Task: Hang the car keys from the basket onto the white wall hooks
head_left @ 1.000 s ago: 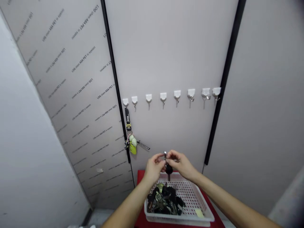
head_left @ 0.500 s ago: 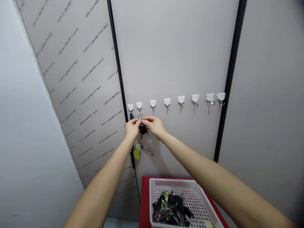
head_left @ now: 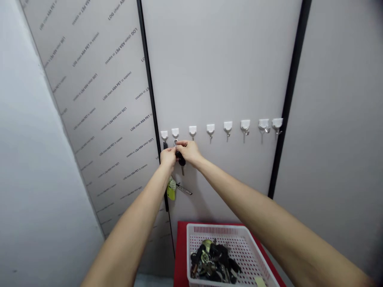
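Note:
Both hands meet just below the second white wall hook (head_left: 175,132) from the left. A bunch of keys (head_left: 182,161) with black heads hangs down between them, its metal ring (head_left: 175,142) close under that hook. My left hand (head_left: 168,156) is closed in a pinch on the ring's lower side. From the right, my right hand (head_left: 189,151) pinches the same bunch near its top. Whether the ring sits on the hook cannot be made out. On the leftmost hook (head_left: 164,135) hangs another key bunch with a yellow-green tag (head_left: 170,193), partly behind my left hand.
Several more white hooks (head_left: 228,126) run in a row to the right along the grey wall panel (head_left: 221,71). Below stands a white perforated basket (head_left: 251,243) holding a heap of keys (head_left: 214,261), on a red surface (head_left: 181,247). Black strips (head_left: 151,91) edge the panel.
My right hand has shifted up and slightly left, nearer the hook. The keys have turned and now hang straighter beneath my fingers.

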A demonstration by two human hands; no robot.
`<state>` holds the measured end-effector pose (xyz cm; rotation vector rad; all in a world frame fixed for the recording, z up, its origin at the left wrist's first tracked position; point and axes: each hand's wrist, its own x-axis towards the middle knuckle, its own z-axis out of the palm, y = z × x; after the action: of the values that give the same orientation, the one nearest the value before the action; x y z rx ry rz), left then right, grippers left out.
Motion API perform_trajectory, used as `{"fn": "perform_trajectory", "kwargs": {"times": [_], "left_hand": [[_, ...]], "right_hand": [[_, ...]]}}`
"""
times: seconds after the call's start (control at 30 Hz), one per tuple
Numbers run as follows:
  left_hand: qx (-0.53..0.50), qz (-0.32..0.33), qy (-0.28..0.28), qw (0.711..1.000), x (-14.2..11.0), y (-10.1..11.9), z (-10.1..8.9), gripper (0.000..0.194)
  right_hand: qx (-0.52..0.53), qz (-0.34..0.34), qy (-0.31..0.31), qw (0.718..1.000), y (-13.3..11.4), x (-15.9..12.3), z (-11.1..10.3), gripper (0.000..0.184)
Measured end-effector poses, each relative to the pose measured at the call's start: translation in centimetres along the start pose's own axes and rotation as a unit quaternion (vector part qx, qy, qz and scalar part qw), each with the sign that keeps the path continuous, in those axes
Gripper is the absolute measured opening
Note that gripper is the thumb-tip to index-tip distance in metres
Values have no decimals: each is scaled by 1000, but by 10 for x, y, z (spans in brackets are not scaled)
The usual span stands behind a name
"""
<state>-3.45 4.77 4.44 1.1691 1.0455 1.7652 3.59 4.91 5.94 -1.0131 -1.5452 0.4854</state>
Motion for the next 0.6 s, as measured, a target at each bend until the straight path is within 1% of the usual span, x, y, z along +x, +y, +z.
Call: {"fn": "perform_trajectory", "kwargs": {"times": [0.07, 0.13, 0.17, 0.23, 0.27, 0.3, 0.33, 0.37, 0.4, 0.43, 0.47, 0.5, 0.53, 0.6], "left_hand": [[13, -26, -7, 1000, -2, -2, -2, 11], [23, -20, 1, 1000, -9, -9, -8, 6], [36, 0, 13, 999, -14, -15, -12, 8], [81, 54, 33, 995, -30, -33, -23, 17], [113, 74, 29, 990, -40, -44, -28, 21], [149, 76, 6, 986, -53, -58, -34, 22], [185, 56, -40, 980, -66, -72, -39, 21], [224, 21, -100, 969, -81, -87, -44, 20], [265, -21, -174, 948, -97, -102, -49, 19], [310, -64, -246, 916, -112, -117, -52, 19], [360, -92, -299, 879, -127, -131, -54, 19], [416, -91, -333, 841, -139, -143, -55, 19], [474, -72, -350, 805, -150, -152, -55, 20], [575, -9, -359, 735, -164, -162, -52, 23]], "right_hand": [[-15, 6, -24, 1000, 2, -3, -1, 26], [-18, -11, -42, 999, 7, -12, -5, 26], [-18, -27, -46, 998, 11, -19, -9, 27], [-31, -60, -46, 997, 26, -38, -18, 26], [-45, -65, -52, 996, 36, -50, -24, 25], [-61, -59, -75, 994, 48, -64, -29, 24], [-80, -40, -114, 989, 62, -81, -35, 23], [-100, -13, -167, 981, 78, -98, -40, 22], [-119, 18, -235, 965, 93, -117, -46, 22], [-142, 47, -296, 943, 109, -136, -50, 23], [-174, 69, -347, 919, 124, -154, -54, 23], [-201, 80, -374, 902, 137, -170, -56, 24], [-225, 80, -387, 891, 149, -184, -58, 25], [-276, 70, -376, 882, 164, -205, -61, 29]]}}
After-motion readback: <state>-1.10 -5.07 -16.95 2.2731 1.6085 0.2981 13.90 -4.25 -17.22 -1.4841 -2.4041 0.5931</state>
